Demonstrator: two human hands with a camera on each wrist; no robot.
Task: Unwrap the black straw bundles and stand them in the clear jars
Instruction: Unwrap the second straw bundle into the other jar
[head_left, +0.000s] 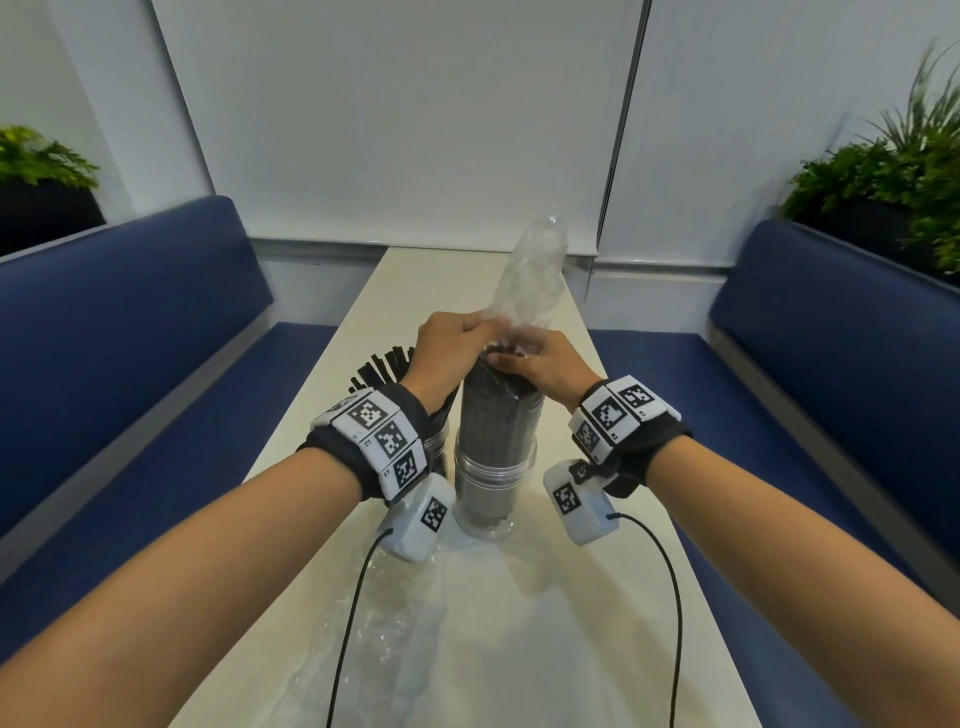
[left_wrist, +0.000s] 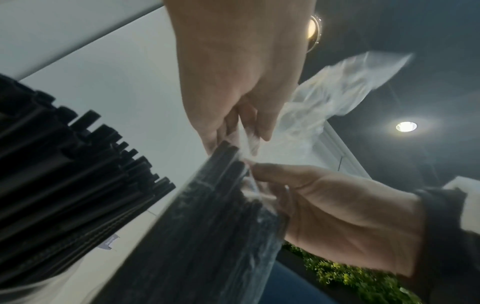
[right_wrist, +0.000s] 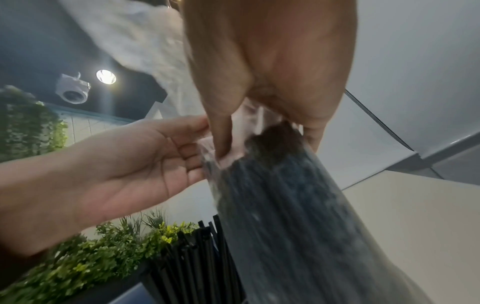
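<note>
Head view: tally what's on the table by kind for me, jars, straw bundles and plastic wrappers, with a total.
Clear jars: 2, the near jar and the far jar behind the left hand.
Black straw bundles: 2, one wrapped bundle and one loose bundle.
Plastic wrappers: 2, the raised wrapper and the discarded wrapper.
Total: 6.

Loose straws (head_left: 384, 364) just beside left wrist
</note>
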